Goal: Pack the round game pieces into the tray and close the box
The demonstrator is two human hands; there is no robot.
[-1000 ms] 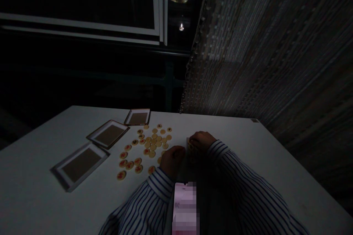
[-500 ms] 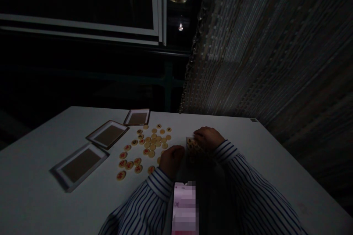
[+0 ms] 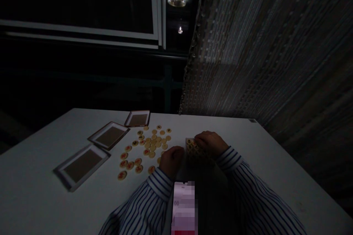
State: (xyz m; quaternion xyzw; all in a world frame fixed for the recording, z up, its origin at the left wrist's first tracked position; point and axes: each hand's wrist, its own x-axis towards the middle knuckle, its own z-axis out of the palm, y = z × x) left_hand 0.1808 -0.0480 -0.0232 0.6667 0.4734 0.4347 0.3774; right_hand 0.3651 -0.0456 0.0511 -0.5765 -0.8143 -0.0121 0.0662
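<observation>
Right hand (image 3: pixel 211 143) has slid rightward, uncovering more round tan pieces (image 3: pixel 193 148) in a small rectangular box (image 3: pixel 190 139). White table (image 3: pixel 275 176), white-framed dark window (image 3: pixel 91 0), grey beaded curtain (image 3: pixel 237 40). Right fingertips (image 3: pixel 199 138) bend over the box; left hand (image 3: pixel 171 159) curls just beside; either's grip unclear.

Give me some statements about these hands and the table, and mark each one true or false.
1. Three shallow trays lie on the left side of the table. True.
2. The phone is at the table's far edge. False: the phone shows at the near side, between the sleeves.
3. The right hand is at the box. True.
4. Every round piece is in the box. False: many round pieces lie loose on the table.
5. Both sleeves are striped. True.
</observation>
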